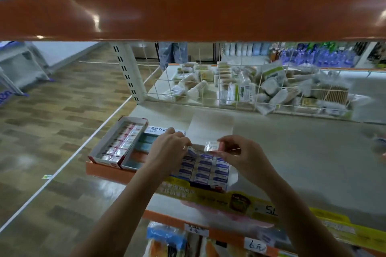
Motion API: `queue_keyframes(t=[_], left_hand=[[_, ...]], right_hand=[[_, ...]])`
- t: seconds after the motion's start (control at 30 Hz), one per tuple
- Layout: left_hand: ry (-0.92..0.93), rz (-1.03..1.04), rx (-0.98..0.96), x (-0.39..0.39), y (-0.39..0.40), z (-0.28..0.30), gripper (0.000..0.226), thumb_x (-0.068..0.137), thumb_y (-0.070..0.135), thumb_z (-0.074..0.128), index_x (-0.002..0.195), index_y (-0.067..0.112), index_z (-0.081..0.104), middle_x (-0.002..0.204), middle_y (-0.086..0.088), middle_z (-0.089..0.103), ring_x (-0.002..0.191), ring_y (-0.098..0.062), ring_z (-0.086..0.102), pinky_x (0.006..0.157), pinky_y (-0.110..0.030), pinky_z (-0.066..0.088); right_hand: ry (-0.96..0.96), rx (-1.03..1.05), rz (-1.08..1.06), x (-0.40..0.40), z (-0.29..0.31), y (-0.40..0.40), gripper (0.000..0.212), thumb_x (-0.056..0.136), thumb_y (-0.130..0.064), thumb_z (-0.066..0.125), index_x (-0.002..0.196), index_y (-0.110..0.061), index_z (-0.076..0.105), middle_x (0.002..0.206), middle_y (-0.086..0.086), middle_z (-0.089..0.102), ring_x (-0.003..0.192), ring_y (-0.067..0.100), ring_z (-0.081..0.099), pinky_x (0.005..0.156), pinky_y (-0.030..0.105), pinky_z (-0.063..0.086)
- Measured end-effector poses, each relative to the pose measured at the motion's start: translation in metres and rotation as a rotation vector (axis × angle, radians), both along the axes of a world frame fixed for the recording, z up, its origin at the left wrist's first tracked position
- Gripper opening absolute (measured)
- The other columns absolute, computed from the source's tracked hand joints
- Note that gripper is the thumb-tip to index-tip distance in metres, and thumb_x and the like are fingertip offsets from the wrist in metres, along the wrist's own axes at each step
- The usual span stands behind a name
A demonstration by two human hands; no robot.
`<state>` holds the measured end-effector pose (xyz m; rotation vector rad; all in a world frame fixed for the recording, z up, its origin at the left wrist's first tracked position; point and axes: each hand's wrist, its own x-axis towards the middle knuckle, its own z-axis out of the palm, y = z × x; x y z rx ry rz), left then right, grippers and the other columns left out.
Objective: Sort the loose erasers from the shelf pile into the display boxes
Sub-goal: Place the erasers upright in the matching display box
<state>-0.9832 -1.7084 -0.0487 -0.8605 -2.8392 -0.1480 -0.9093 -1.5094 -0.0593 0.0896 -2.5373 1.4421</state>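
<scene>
the right hand (236,152) pinches a wrapped eraser (212,145) above the blue display box (205,170) to slot it in, while the left hand (167,150) steadies the rows, its fingers curled onto them.

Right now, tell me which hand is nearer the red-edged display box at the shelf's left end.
Left. The left hand sits just right of the red-edged box, over the neighbouring boxes. The right hand is farther right, pinching a wrapped eraser.

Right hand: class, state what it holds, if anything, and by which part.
The right hand pinches a small clear-wrapped white eraser by its right end, between thumb and fingers, above the display box of blue-labelled erasers.
</scene>
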Motion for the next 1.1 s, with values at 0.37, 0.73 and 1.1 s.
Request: queue_keyframes(t=[0.37,0.73,1.1], left_hand=[[0.097,-0.088,-0.252,-0.013,0.005,0.000,0.017,0.089,0.024,0.055,0.104,0.023,0.063,0.105,0.005,0.062,0.101,-0.016,0.045,0.080,-0.027,0.034],[0.088,-0.204,-0.329,-0.021,0.007,-0.004,0.012,0.091,0.019,0.053,0.099,0.020,0.063,0.101,0.004,0.062,0.097,-0.016,0.045,0.074,-0.027,0.029],[0.070,-0.136,-0.314,-0.016,0.007,-0.007,0.016,0.091,0.021,0.051,0.101,0.019,0.063,0.104,0.001,0.058,0.102,-0.020,0.044,0.083,-0.032,0.032]], right_hand=[[0.005,0.057,-0.045,-0.009,-0.010,-0.009,0.027,0.079,-0.017,0.072,0.106,-0.019,0.066,0.088,-0.018,0.064,0.083,-0.003,0.063,0.077,0.010,0.050],[-0.013,-0.007,-0.112,-0.002,-0.027,-0.014,0.027,0.081,-0.013,0.069,0.108,-0.019,0.064,0.091,-0.019,0.063,0.088,-0.004,0.062,0.081,0.012,0.050],[-0.004,-0.058,-0.104,0.000,-0.028,-0.016,0.029,0.082,-0.011,0.068,0.104,-0.027,0.059,0.095,-0.018,0.062,0.090,0.001,0.063,0.080,0.015,0.052]])
